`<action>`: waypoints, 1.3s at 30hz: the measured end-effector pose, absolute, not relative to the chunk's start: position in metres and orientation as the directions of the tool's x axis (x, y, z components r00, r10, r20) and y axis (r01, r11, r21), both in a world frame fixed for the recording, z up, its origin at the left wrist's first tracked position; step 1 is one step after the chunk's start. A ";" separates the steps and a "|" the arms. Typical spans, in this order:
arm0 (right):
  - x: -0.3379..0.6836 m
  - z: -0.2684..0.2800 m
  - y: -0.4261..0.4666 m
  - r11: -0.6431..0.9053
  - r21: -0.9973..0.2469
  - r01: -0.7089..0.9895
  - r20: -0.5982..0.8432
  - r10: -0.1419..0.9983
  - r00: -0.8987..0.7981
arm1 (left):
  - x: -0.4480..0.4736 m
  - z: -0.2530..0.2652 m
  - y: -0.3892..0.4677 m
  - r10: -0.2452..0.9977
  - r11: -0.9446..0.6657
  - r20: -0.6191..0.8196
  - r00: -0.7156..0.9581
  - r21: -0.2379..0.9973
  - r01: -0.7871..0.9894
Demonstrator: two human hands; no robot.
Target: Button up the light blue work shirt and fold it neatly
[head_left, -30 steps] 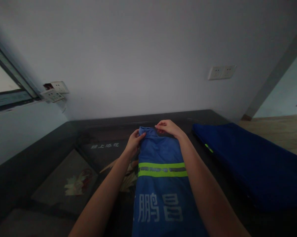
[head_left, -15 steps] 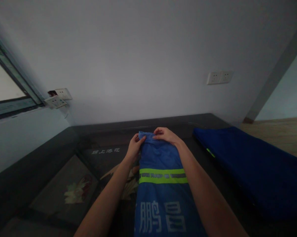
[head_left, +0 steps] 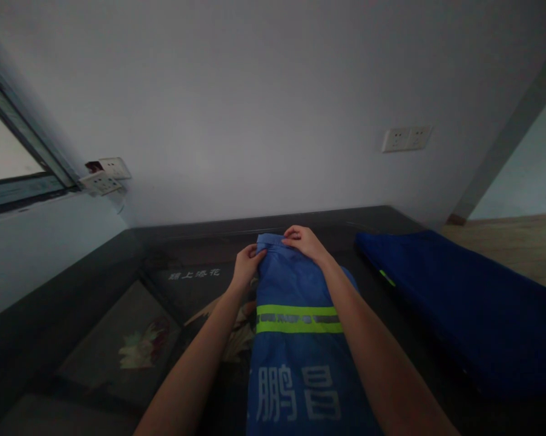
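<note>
A blue work jacket [head_left: 295, 351] lies folded lengthwise on a dark glossy table [head_left: 204, 242]. It has a yellow-green reflective band across it and large pale printed characters below the band. At its far end is the collar [head_left: 272, 240]. My left hand [head_left: 248, 263] pinches the collar's left edge between thumb and fingers. On the collar's right side, my right hand [head_left: 302, 241] pinches the cloth in the same way. My right forearm covers part of the jacket's right side.
To the right on the table lies a dark blue folded cloth item [head_left: 454, 303] with a small yellow-green strip. A pale wall [head_left: 255, 121] rises behind the table. Sockets [head_left: 407, 139] are on it, and a loose socket [head_left: 101, 181] hangs by the window at left.
The collar has been raised and straightened, and now stands flatter and a little farther away. Both hands keep their pinch on it, the right slightly higher.
</note>
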State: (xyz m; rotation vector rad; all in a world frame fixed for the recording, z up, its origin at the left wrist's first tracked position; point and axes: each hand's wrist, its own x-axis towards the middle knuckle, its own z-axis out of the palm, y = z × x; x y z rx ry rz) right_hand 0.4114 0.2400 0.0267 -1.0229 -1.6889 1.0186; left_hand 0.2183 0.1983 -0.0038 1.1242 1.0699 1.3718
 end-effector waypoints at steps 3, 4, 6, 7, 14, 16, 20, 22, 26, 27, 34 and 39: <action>0.411 0.030 0.240 0.333 -0.922 0.197 0.275 0.922 -0.272 | 0.217 0.002 0.197 0.994 -0.103 0.097 -0.049 0.981 -0.164; 0.412 0.032 0.239 0.338 -0.922 0.188 0.279 0.917 -0.284 | 0.217 0.004 0.197 0.995 -0.103 0.099 -0.033 0.981 -0.162; 0.412 0.036 0.238 0.363 -0.916 0.171 0.294 0.897 -0.331 | 0.216 0.007 0.198 0.994 -0.105 0.107 0.009 0.986 -0.133; 0.412 0.039 0.236 0.389 -0.904 0.175 0.310 0.881 -0.358 | 0.216 0.008 0.198 0.992 -0.115 0.119 0.029 0.988 -0.106; 0.392 0.062 0.221 0.602 -0.623 0.500 0.471 0.798 -0.375 | 0.224 0.007 0.193 0.929 -0.365 0.364 0.059 0.885 0.288; 0.387 0.067 0.217 0.594 -0.580 0.558 0.448 0.804 -0.390 | 0.227 0.008 0.189 0.909 -0.402 0.412 0.056 0.836 0.374; 0.385 0.074 0.209 0.507 -0.571 0.645 0.320 0.862 -0.394 | 0.229 0.011 0.182 0.904 -0.409 0.425 0.050 0.824 0.394; 0.386 0.075 0.208 0.471 -0.587 0.659 0.263 0.880 -0.394 | 0.230 0.013 0.180 0.906 -0.404 0.420 0.051 0.823 0.399; 0.389 0.075 0.210 0.476 -0.634 0.609 0.242 0.871 -0.428 | 0.232 0.016 0.178 0.924 -0.366 0.381 0.023 0.868 0.336; 0.390 0.074 0.211 0.478 -0.649 0.591 0.253 0.869 -0.426 | 0.232 0.017 0.178 0.931 -0.350 0.365 0.010 0.885 0.308; 0.390 0.068 0.217 0.425 -0.729 0.537 0.267 0.899 -0.348 | 0.232 0.014 0.181 0.921 -0.375 0.388 0.043 0.848 0.373; 0.390 0.065 0.219 0.386 -0.763 0.518 0.259 0.917 -0.303 | 0.226 0.017 0.185 0.926 -0.362 0.372 0.059 0.835 0.414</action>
